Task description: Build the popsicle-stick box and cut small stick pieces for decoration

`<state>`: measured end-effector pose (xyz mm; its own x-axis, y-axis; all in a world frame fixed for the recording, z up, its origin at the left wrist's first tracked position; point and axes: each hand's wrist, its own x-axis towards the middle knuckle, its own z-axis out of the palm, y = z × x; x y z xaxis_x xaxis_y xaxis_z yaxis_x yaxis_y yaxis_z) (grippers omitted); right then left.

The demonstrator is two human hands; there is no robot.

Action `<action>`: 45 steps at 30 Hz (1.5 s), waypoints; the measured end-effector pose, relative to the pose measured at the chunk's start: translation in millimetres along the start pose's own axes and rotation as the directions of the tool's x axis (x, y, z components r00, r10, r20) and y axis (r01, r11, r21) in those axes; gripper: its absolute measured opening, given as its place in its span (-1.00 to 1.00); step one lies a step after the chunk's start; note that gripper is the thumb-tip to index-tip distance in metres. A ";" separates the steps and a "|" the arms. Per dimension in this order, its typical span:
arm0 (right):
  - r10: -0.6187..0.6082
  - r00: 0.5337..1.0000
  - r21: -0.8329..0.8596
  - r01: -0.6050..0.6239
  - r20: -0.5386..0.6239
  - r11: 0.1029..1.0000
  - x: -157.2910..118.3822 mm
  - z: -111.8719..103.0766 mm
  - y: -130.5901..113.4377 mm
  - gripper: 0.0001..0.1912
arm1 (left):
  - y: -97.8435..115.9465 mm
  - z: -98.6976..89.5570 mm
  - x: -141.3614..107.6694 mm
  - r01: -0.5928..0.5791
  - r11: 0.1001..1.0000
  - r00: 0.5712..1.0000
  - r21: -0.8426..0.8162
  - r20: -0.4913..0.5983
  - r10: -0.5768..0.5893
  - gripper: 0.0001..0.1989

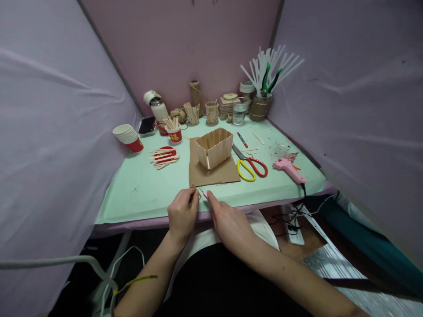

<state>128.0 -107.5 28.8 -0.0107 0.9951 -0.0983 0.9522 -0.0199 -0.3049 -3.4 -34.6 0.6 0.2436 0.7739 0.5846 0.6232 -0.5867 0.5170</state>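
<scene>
Close to the table's front edge, my left hand (183, 212) is closed on a small brown piece (194, 187), which looks like cardboard or wood. Just right of it, my right hand (228, 220) pinches a thin pink tool (205, 195) whose pointed tip is directed at the small piece. Beyond both hands, an open box of wooden sticks (216, 152) stands on a square of brown cardboard (214, 177). Scissors (249, 165) with one yellow and one red handle lie right of the cardboard.
A pink glue gun (290, 169) lies on the right, its cord over the front edge. Loose sticks (165, 157) and paper cups (128, 137) are on the left. Along the back stand a bottle (158, 110), a glass (239, 112) and a pot of white sticks (260, 108).
</scene>
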 end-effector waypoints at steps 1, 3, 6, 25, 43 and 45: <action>-0.008 1.000 0.007 0.008 -0.018 1.000 -0.3 -0.3 -0.3 -0.42 | 0.0 0.0 -0.2 0.002 1.000 1.000 0.001 0.000 -0.002 -0.85; -0.019 1.000 -0.004 0.019 -0.015 1.000 -0.7 1.2 -1.3 -0.42 | 0.2 0.1 -0.9 0.007 1.000 1.000 0.002 0.003 -0.007 -0.85; 0.002 0.999 -0.048 0.000 0.040 0.999 -0.3 7.3 -1.7 -0.38 | 0.6 0.3 -1.7 0.021 1.000 1.000 -0.011 0.017 -0.021 -0.85; 0.159 0.976 0.844 0.040 -0.147 0.535 16.1 5.4 31.5 -0.77 | 2.4 -8.3 18.2 0.768 0.014 0.548 -0.640 0.646 -0.531 -0.60; 0.218 0.959 0.858 0.047 -0.182 0.511 18.0 18.1 20.9 -0.79 | 0.9 -5.1 21.1 0.656 0.063 0.634 -0.752 0.504 -0.586 -0.64; 0.192 0.963 0.842 0.057 -0.187 0.537 16.6 19.3 20.8 -0.79 | 0.7 -4.6 20.5 0.656 0.050 0.633 -0.753 0.514 -0.579 -0.66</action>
<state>141.8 -93.2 2.6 0.2300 0.9729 0.0242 0.2534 -0.0359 -0.9667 -1.4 -20.2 15.9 0.1750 0.9522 -0.2504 -0.3687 0.2992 0.8801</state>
